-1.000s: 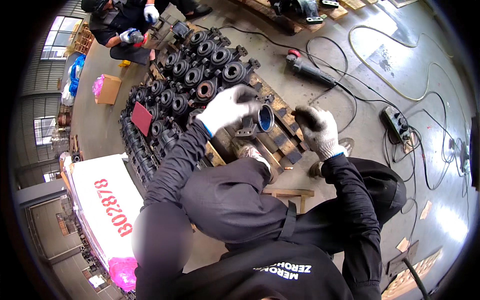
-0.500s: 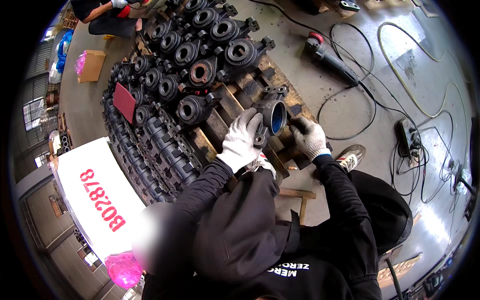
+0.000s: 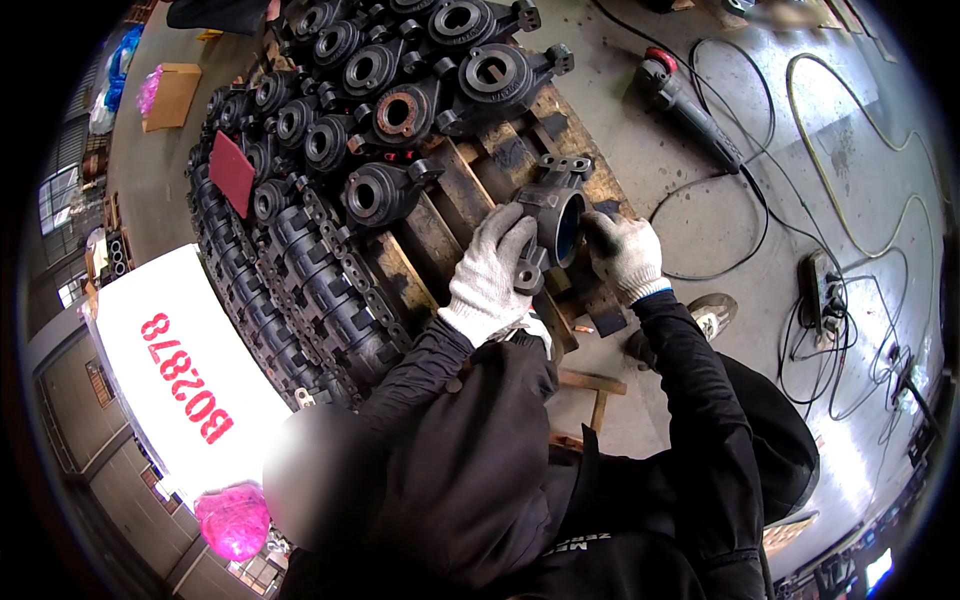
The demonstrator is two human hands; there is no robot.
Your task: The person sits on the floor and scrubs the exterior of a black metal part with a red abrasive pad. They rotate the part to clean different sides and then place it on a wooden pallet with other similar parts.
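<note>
Left hand (image 3: 487,268) gripped dark casting (image 3: 545,207) | right hand (image 3: 628,255) had closed in on its open bore (image 3: 571,228), fingers bent, hold unclear | both hands met there

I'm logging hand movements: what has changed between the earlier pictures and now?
The left hand has grasped the casting by its left side; the right hand has moved leftward to its open end. The angle grinder still lies on the floor, and the red plate stays on the stacked parts.
</note>
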